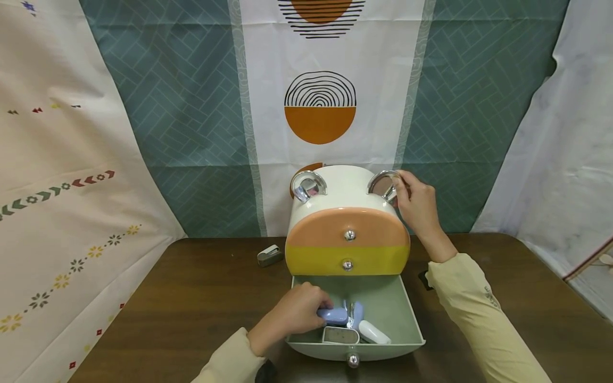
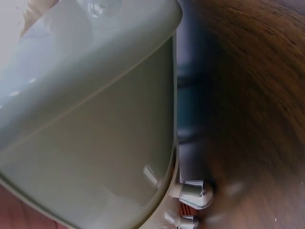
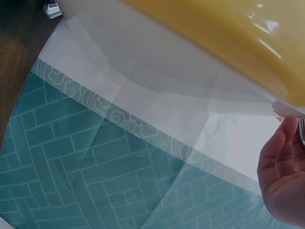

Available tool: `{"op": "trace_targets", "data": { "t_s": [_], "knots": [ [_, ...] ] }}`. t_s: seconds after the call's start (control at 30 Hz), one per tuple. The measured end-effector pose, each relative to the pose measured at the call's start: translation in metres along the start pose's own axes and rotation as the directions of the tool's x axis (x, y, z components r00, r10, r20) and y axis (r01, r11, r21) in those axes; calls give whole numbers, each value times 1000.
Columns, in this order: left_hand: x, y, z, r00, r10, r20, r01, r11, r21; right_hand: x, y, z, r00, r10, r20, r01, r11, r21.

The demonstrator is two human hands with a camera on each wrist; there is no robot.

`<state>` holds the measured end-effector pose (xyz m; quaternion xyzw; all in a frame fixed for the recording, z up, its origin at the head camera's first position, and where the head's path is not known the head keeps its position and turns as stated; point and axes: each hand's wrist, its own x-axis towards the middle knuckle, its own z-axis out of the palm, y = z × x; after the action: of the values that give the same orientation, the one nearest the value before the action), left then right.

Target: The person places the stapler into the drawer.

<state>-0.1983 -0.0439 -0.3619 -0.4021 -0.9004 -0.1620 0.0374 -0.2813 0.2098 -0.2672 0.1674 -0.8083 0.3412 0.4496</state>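
Note:
In the head view a small rounded storage cabinet, white on top with two ring-shaped chrome ears, stands on the table. Its pale green bottom drawer is pulled out. My left hand reaches over the drawer's left side, thumb and fingers pinching a small lavender-blue rounded object. Beside that object lie another lavender-blue piece, a white oblong piece and a grey piece with a white rim. My right hand grips the chrome right ear.
An orange top drawer and a yellow middle drawer are closed, each with a chrome knob. A small grey-and-white object lies on the brown table left of the cabinet. Patterned cloth hangs behind.

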Motion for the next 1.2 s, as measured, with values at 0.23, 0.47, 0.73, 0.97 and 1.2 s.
{"op": "trace_targets", "data": {
  "t_s": [0.23,0.47,0.73,0.97,1.2],
  "knots": [
    [6,3,6,999,19,32,-20,1000,19,0,-2,0,1000,6,4,-6,1000,-8],
    [12,4,13,999,9,39,-11,999,31,0,-1,0,1000,-3,3,3,1000,-4],
    [13,3,14,999,-6,41,5,1000,27,0,-1,0,1000,-7,-3,7,1000,-8],
    [11,3,10,998,-15,61,17,1000,-23,0,-1,0,1000,0,-4,0,1000,-14],
    [2,-4,-5,997,-65,46,70,991,-116,0,-2,0,1000,-1,-8,1,1000,-19]
  ]
}}
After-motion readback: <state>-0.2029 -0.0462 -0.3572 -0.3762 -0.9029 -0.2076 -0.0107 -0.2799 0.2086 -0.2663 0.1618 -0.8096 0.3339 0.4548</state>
